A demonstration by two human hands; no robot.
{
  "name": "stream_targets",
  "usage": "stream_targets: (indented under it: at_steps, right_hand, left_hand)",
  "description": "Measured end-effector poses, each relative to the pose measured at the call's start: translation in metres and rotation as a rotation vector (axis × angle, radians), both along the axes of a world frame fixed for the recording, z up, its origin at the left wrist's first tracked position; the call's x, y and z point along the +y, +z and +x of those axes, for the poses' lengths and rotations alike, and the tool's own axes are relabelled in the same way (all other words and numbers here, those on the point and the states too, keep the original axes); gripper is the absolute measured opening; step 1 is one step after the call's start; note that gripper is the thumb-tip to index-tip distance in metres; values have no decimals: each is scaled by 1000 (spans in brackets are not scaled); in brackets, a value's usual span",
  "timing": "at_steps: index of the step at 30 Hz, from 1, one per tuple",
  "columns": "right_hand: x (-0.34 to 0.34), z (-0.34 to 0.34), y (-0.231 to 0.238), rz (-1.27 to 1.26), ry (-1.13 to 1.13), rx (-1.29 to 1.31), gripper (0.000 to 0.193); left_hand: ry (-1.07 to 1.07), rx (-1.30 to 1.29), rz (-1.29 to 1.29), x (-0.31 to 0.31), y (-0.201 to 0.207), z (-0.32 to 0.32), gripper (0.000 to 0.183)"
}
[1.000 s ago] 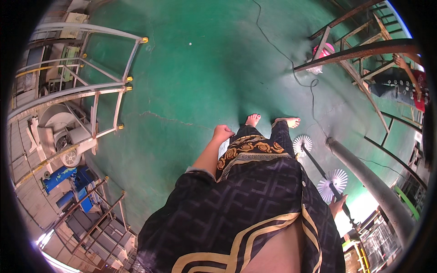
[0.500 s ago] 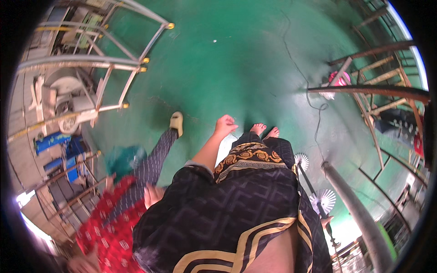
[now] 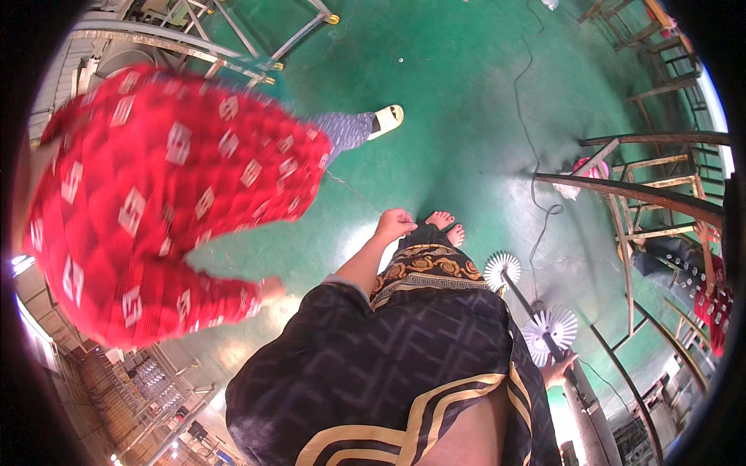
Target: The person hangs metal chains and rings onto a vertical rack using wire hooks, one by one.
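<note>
My right hand (image 3: 556,371) is at the lower right, its fingers around a dark rod (image 3: 524,298). Two white slotted discs sit on that rod: the smaller-looking disc (image 3: 494,272) near its far end and the larger-looking disc (image 3: 559,330) just ahead of my hand. Part of the rod beyond my hand is hidden by my dark clothing. My left hand (image 3: 396,224) hangs in front of me, above the green floor, with its fingers curled in. I see nothing in it.
A person in a red patterned shirt (image 3: 179,171) fills the left side, one yellow slipper (image 3: 388,120) on the floor (image 3: 443,93). Metal frames (image 3: 299,35) stand beyond. At right are a brown bar (image 3: 645,192), a dark cable (image 3: 521,101), a grey pole (image 3: 587,412) and another person (image 3: 711,303).
The person in red has come forward past my left side. The frames and grey pole have shifted in view. The rod with its discs shows more fully, still in my right hand.
</note>
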State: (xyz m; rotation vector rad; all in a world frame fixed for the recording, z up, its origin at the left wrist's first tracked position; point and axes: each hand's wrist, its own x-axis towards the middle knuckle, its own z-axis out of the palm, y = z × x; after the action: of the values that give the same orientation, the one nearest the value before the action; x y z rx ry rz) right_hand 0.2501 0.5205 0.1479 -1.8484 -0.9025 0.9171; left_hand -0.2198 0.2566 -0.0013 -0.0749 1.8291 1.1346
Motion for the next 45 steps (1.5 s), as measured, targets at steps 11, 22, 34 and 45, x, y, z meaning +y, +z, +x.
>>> stream_targets:
  at_steps: [11, 22, 34, 45]
  right_hand:
    - [1, -68, 21, -53, -1, 200, 41]
    - [10, -161, 43, 74, 188, 195, 31]
    - [58, -370, 44, 60, 384, 210, 28]
    - [110, -562, 30, 53, 350, 127, 29]
  left_hand:
    - [74, 100, -54, -45, 10, 21, 22]
    - [294, 45, -111, -111, 19, 20, 17]
    - [484, 47, -153, -110, 13, -121, 22]
    - [388, 6, -139, -66, 6, -373, 21]
